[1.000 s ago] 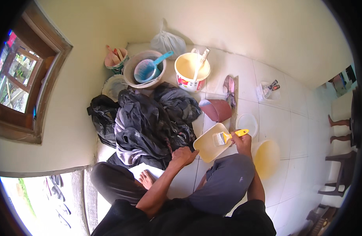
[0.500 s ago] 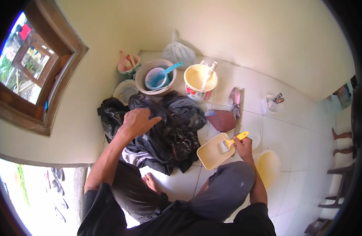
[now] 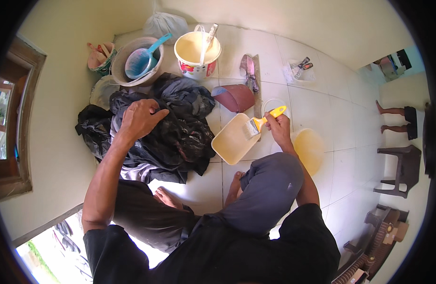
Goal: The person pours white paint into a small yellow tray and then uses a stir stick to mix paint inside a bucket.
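Observation:
My right hand (image 3: 278,125) holds a cream plastic tray (image 3: 230,144) together with a yellow-handled paintbrush (image 3: 265,118), whose white bristles lie inside the tray. My left hand (image 3: 140,118) is on a heap of black plastic sheeting and cloth (image 3: 175,142), fingers curled into its folds, thumb sticking out. A maroon curved piece (image 3: 230,99) lies just behind the tray. A round white lid (image 3: 275,103) is partly hidden behind the brush. A yellow bucket or basin (image 3: 310,146) stands right of my right arm. My crossed legs are below.
Behind the heap are a basin (image 3: 121,59) with a blue dipper (image 3: 137,64), a cream bucket (image 3: 196,54), a smaller tool pot (image 3: 97,59) and a sack (image 3: 163,28). Scrapers (image 3: 251,73) lie on the tiles. A window is left; at far right are another person's legs (image 3: 395,111) and a chair (image 3: 398,168).
My left hand has left the tray and moved up and leftward onto the black heap. My right hand still holds the tray and brush. The view has shifted.

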The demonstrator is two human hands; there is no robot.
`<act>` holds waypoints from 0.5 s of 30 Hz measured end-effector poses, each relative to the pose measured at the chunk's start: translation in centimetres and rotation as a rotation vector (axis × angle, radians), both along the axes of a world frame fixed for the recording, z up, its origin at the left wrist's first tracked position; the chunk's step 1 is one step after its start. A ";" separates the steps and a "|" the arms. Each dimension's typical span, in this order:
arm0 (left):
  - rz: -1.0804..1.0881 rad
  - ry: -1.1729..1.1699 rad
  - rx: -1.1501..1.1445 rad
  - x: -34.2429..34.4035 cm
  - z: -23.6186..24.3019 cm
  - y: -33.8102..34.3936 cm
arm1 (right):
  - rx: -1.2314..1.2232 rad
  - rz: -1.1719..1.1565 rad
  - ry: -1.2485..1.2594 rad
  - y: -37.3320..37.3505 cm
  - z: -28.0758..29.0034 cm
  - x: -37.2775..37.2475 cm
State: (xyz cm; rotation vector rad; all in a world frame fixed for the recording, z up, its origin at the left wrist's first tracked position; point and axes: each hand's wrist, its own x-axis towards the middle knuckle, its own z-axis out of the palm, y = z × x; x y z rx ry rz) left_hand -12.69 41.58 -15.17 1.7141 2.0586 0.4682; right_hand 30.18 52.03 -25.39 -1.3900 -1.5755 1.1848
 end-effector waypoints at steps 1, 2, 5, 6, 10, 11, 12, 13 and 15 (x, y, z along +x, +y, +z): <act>-0.032 -0.025 -0.004 0.8 -0.2 0.1 | -0.013 -0.021 0.004 0.0 0.0 0.3; -0.063 -0.052 -0.008 1.9 -0.5 0.2 | -0.027 -0.040 0.007 0.1 0.0 0.6; -0.220 -0.072 -0.176 4.5 -3.9 -0.3 | -0.066 -0.071 0.045 0.4 -1.0 1.2; -0.322 -0.109 -0.329 5.9 -5.4 -0.5 | -0.078 -0.079 0.059 0.7 -1.5 1.6; -0.164 -0.489 -1.071 10.6 -13.3 -2.9 | -0.101 -0.103 0.133 1.2 -3.6 0.6; -0.233 -0.483 -1.092 12.3 -12.9 -2.8 | -0.071 -0.091 0.118 1.5 -4.3 1.2; -0.278 -0.469 -1.109 13.7 -12.2 -2.6 | -0.104 -0.129 0.176 1.6 -4.6 1.3; -0.438 -0.334 -1.076 14.9 -11.6 -2.1 | -0.141 -0.164 0.236 1.5 -4.9 1.6; -0.537 -0.408 -0.988 15.5 -8.6 -1.4 | -0.156 -0.223 0.244 1.4 -5.7 2.2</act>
